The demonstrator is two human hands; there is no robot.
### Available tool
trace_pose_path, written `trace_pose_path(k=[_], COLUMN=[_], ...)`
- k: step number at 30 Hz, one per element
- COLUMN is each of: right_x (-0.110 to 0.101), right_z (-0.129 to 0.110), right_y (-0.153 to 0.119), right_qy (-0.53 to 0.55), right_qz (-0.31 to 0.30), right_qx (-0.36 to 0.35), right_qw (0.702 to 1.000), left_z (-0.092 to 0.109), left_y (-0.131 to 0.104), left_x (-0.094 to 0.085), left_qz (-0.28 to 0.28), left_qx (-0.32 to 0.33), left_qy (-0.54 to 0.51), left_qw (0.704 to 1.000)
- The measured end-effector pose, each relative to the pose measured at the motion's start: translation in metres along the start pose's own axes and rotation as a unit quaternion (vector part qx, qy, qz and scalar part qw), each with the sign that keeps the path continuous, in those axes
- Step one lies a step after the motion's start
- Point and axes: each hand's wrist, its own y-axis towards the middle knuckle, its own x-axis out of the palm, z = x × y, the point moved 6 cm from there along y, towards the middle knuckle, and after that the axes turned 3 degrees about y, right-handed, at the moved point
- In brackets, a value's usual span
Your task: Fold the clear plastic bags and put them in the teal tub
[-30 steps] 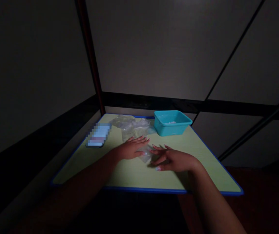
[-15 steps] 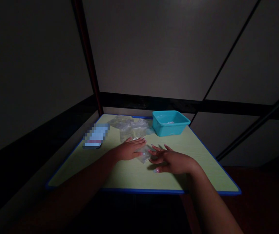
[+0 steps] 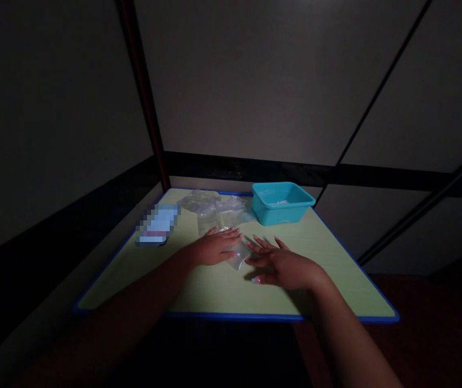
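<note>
A small clear plastic bag (image 3: 238, 256) lies on the table between my hands. My left hand (image 3: 215, 247) rests flat over its left part, fingers stretched out and palm down. At the bag's right edge is my right hand (image 3: 277, 264), palm down with fingers spread; it grips nothing, and whether its fingertips touch the bag I cannot tell. Beyond my left fingers several more clear plastic bags (image 3: 231, 211) lie crumpled and overlapping. Part of the small bag is hidden under my left hand.
The pale yellow-green table (image 3: 222, 293) has a blue edge. A turquoise plastic basket (image 3: 281, 215) stands at its back right, with something clear inside. At the left lies a phone-like slab (image 3: 160, 223) with a blurred screen. Walls (image 3: 247, 81) rise behind and on the left.
My right hand's fingers have shifted slightly, spreading a little at the bag's right edge. The left hand stays in place on the bag.
</note>
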Motion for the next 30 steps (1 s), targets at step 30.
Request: trace_pose_path(k=[30], right_x=[0.004], right_z=[-0.009], right_y=[0.001], right_qy=[0.058], right_qz=[-0.029], right_qx=[-0.038], right_qw=[0.997], left_z=[0.009], left_y=[-0.001], left_x=[-0.005], left_qz=[-0.051], left_qx=[-0.017], left_qy=[0.027], left_qw=[0.998])
